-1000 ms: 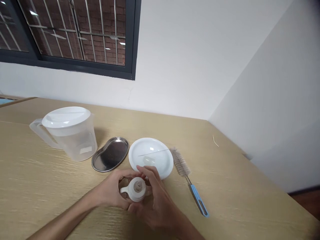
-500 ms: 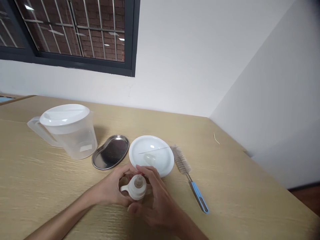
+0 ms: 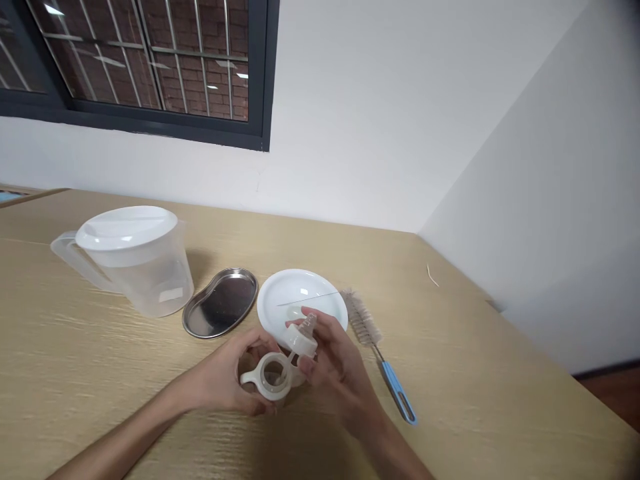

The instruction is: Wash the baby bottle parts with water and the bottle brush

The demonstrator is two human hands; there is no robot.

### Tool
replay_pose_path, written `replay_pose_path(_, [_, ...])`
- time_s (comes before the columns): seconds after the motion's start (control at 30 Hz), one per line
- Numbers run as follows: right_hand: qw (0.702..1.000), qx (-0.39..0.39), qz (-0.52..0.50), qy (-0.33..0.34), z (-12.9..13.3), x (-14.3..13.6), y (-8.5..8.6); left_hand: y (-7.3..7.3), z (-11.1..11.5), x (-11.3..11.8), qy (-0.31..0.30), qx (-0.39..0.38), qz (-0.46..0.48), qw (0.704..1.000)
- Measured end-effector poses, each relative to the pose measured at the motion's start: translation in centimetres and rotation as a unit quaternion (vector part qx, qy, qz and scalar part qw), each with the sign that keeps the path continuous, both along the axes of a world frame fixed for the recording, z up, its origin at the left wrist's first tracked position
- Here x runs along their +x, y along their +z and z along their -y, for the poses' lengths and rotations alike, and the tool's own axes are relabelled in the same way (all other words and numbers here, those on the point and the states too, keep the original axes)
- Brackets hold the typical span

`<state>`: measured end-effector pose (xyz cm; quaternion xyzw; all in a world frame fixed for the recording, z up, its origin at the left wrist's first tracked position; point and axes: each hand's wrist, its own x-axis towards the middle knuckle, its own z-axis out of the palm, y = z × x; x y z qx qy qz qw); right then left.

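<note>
My left hand (image 3: 235, 373) is wrapped round a bottle (image 3: 275, 377) with a white handled collar; its round mouth is uncovered and faces up. Between the thumb and fingers of my right hand (image 3: 335, 360) is a white ring cap with a clear teat (image 3: 303, 337), tilted just above and right of the bottle's mouth. A thin tube seems to run from the cap down into the bottle. Behind the hands lies a white dish (image 3: 275, 293) with a small clear piece (image 3: 294, 312) and a thin wire across it.
A lidded clear pitcher (image 3: 150, 267) stands at the left, beside a kidney-shaped metal tray (image 3: 223, 303). On the right lies a bristle brush with a blue handle (image 3: 397, 392). A short pale strand (image 3: 432, 275) rests farther right. A wall and window rise behind the table (image 3: 475, 373).
The teat cap has come off the bottle and moved up and to the right in my right hand, uncovering the mouth. My left hand still holds the bottle in about the same place.
</note>
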<state>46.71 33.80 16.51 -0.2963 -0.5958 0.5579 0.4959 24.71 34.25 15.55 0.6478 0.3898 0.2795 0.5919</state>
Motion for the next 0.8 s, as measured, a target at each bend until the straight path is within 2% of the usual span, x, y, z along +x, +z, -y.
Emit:
replay_pose_path(0.23, [1.0,-0.016,-0.005,0.016,0.0,-0.4,0.0,0.3,0.2,-0.2,-0.029,0.04,0.087,0.995])
replay_pose_path(0.43, [1.0,-0.01,-0.026,0.011,0.2,-0.9,-0.3,1.5,0.1,0.1,0.031,0.137,0.058,0.988])
replay_pose_path(0.6, [0.999,-0.023,-0.028,-0.025,-0.1,-0.7,-0.4,1.7,0.1,0.3,0.034,0.125,0.052,0.99])
replay_pose_path(0.8, [0.998,-0.04,-0.046,-0.011,-0.2,-0.3,-0.5,1.9,0.4,0.2,0.027,0.123,0.048,0.991])
